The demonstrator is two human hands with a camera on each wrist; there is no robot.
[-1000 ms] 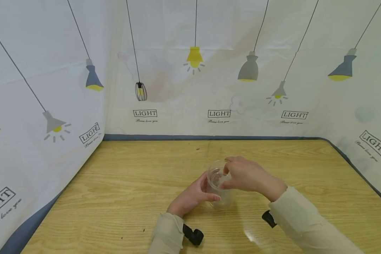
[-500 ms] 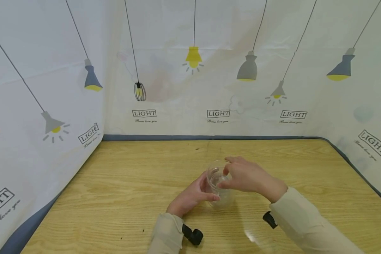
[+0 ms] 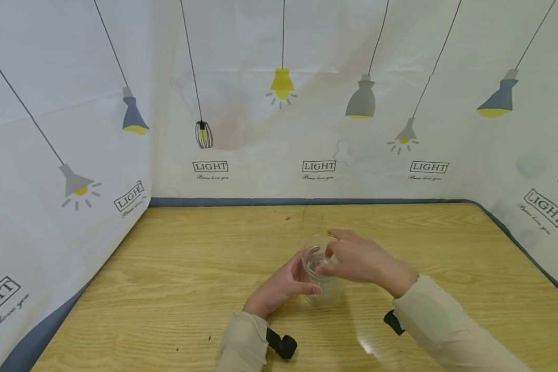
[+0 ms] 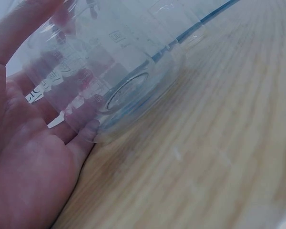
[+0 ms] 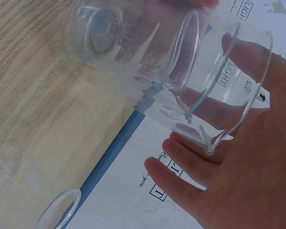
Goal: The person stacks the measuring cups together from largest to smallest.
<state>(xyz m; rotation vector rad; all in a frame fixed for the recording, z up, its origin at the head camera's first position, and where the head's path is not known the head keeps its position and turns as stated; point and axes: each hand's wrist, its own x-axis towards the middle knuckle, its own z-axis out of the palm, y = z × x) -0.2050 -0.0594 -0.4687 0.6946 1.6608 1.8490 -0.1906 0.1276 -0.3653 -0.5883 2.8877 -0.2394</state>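
A clear graduated beaker [image 3: 310, 248] stands near the middle of the table, tilted slightly in my left hand [image 3: 281, 287]. That hand wraps its side, thumb in front and the other fingers behind; in the left wrist view the fingers [image 4: 71, 129] show through the wall by the base. Smaller clear beakers sit nested inside, their rims lying one within another in the right wrist view. My right hand [image 3: 362, 261] reaches in at the mouth from the right, thumb and index finger pinching at an inner rim [image 5: 196, 36]. Its remaining fingers [image 5: 181, 176] extend outside the beaker.
Another clear beaker [image 5: 59, 210] stands close by; my right hand mostly hides it in the head view. The wooden table [image 3: 176, 258] ends at a white cloth backdrop [image 3: 260, 181] with printed lamps on three sides. Each sleeve carries a black wrist camera [image 3: 283, 345].
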